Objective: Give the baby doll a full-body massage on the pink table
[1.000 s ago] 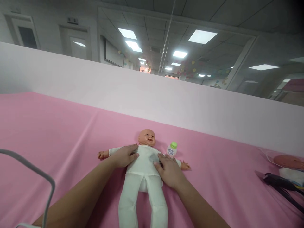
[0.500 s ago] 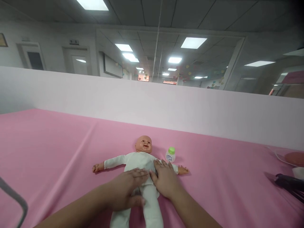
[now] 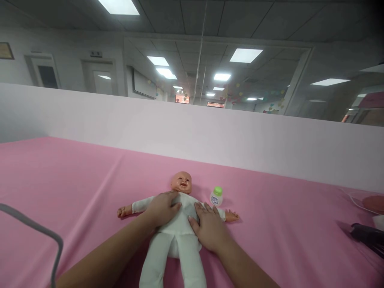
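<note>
A baby doll [image 3: 180, 228] in a white cloth body lies on its back, arms spread, on a pink sheet [image 3: 270, 216]. My left hand [image 3: 163, 208] rests on the doll's upper chest near its shoulder, at the left of the view; its fingers reach toward the neck, extended. On the other side of the chest lies my right hand [image 3: 210, 226], flat with fingers outstretched, touching the torso and upper arm. A small clear bottle [image 3: 216, 198] with a green cap stands just beyond my right fingertips.
Behind the doll runs a low white wall [image 3: 192, 132] with glass above it. A grey cable [image 3: 39, 227] crosses the lower left. At the right edge are a black object [image 3: 366, 236] and a clear-rimmed dish with something reddish-brown [image 3: 373, 203].
My left hand has moved up from the doll's belly to its upper chest. My right hand stays on the torso. The grey cable at the left has shifted upward and to the right.
</note>
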A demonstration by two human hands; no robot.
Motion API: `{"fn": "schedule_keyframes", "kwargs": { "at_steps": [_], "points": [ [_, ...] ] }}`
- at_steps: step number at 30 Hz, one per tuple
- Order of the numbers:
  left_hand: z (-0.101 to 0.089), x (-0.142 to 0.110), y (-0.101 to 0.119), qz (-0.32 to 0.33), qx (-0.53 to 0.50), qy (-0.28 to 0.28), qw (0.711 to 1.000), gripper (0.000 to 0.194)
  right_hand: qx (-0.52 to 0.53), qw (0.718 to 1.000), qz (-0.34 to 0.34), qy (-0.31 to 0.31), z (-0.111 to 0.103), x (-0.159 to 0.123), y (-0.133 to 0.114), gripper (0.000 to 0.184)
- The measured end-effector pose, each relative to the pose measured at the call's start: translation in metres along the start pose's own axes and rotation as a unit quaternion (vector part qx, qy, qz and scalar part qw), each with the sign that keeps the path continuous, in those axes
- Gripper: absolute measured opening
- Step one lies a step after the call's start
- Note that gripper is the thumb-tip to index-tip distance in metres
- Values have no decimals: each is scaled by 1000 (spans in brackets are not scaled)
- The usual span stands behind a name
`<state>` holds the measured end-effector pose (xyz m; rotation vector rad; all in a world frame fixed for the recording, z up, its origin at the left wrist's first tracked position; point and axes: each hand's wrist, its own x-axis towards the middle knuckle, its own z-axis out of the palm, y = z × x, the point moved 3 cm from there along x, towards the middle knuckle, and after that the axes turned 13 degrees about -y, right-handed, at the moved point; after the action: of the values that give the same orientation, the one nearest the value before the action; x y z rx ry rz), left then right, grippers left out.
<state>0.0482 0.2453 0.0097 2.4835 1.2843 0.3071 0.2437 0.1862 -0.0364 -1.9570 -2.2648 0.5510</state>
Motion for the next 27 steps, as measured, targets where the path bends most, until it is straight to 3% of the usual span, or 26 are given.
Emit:
{"fn": "schedule_keyframes", "kwargs": {
  "at_steps": [6, 10, 13, 17, 19, 22, 27],
  "points": [
    [6, -5, -22, 3, -26, 19, 999, 42, -11, 999, -6, -45, -7, -6, -1, 78],
    [9, -4, -27, 11, -34, 21, 999, 41, 1, 995, -36, -92, -27, -33, -12, 75],
    [10, -4, -30, 24, -47, 20, 998, 41, 35, 987, -98, -125, -39, -65, -32, 78],
    [11, -4, -33, 52, -54, 17, 997, 42, 56, 950, -209, -227, -32, -92, -60, 90],
    [13, -3, -35, 51, -53, 17, 997, 42, 51, 943, -228, -236, -27, -88, -68, 98],
    [16, -1, -39, 43, -49, 15, 998, 42, 38, 957, -200, -208, -24, -64, -73, 106],
    [18, 1, -42, 58, -39, -6, 998, 42, 22, 978, -143, -149, -26, -13, -69, 97]
  ]
}}
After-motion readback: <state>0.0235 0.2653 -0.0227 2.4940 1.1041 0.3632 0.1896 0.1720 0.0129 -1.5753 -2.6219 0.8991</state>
